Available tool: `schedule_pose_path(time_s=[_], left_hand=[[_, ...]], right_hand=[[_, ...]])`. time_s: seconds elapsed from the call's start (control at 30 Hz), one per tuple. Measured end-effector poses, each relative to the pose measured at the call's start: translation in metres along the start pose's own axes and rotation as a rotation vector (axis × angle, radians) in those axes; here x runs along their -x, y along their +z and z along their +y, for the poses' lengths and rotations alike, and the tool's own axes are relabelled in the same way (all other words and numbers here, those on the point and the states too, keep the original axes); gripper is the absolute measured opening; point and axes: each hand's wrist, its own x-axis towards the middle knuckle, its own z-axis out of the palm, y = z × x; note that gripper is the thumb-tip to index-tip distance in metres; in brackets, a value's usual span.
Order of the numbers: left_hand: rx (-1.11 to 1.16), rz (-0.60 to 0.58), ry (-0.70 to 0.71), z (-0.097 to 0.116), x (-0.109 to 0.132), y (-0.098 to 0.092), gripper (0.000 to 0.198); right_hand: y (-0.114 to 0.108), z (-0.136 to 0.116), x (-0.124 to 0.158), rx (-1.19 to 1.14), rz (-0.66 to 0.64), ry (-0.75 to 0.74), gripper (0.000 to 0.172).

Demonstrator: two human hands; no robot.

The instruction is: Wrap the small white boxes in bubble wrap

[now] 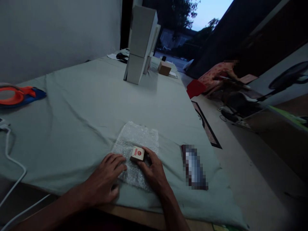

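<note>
Step in hand: positioning of small box (137, 153) on bubble wrap sheet (134, 147), judged as the start of wrapping; sheet flat, no edge yet folded over.
Left hand (106, 179): palm down on near left part of the sheet, fingers spread, fingertips just beside the box; nothing gripped, pressing the sheet flat.
Right hand (154, 171): fingers open and lightly curled against right side of the box, touching and steadying; not closed around it.
Box location: near edge of the sheet, between both hands, on green cloth (96, 102) covering the table.
Box appearance: small, square, tan cardboard, red round mark on light top face; slightly tilted, one corner toward the camera; closed, undamaged as far as dim light allows.
Sheet appearance: clear, bubbled, roughly rectangular, larger than the box, extending away from the person.
Next move, judged: box kept steady with one hand, near or far sheet edge lifted with the other and drawn over the top without shifting the box.
Surroundings: blurred dark flat object (194, 166) right of the sheet; tall white cartons (141, 45) at far end; orange and blue item (19, 94) at left.
</note>
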Motion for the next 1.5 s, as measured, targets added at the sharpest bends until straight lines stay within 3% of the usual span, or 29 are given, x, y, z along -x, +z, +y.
schedule_pose_path(time_s=[0.23, 0.5, 0.73, 0.83, 1.0, 1.1, 1.33, 1.5], left_hand=[[-0.13, -0.007, 0.029, -0.006, -0.003, 0.007, 0.031], [-0.026, 0.211, 0.067, -0.007, -0.005, 0.01, 0.019], [0.057, 0.322, -0.025, -0.008, -0.018, 0.008, 0.016], [0.105, 0.284, -0.088, -0.004, -0.021, 0.004, 0.012], [0.08, 0.062, -0.008, 0.006, -0.014, -0.006, 0.053], [-0.016, 0.02, -0.016, 0.006, -0.01, -0.002, 0.058], [-0.071, 0.164, -0.007, 0.009, -0.023, 0.019, 0.024], [0.06, 0.272, -0.066, 0.013, -0.029, 0.017, 0.018]], right_hand=[[0.001, 0.001, 0.0, 0.029, 0.011, 0.012, 0.053], [-0.001, 0.001, 0.001, 0.041, -0.01, -0.015, 0.055], [-0.007, -0.005, 0.0, -0.097, -0.04, 0.067, 0.053], [-0.007, -0.004, -0.001, -0.118, -0.025, 0.058, 0.054], [-0.007, -0.003, -0.001, -0.112, -0.029, 0.069, 0.053], [-0.008, -0.005, 0.0, -0.121, -0.039, 0.079, 0.051], [-0.009, -0.006, -0.001, -0.108, -0.036, 0.058, 0.05], [-0.007, -0.001, -0.002, -0.071, -0.03, 0.032, 0.052]])
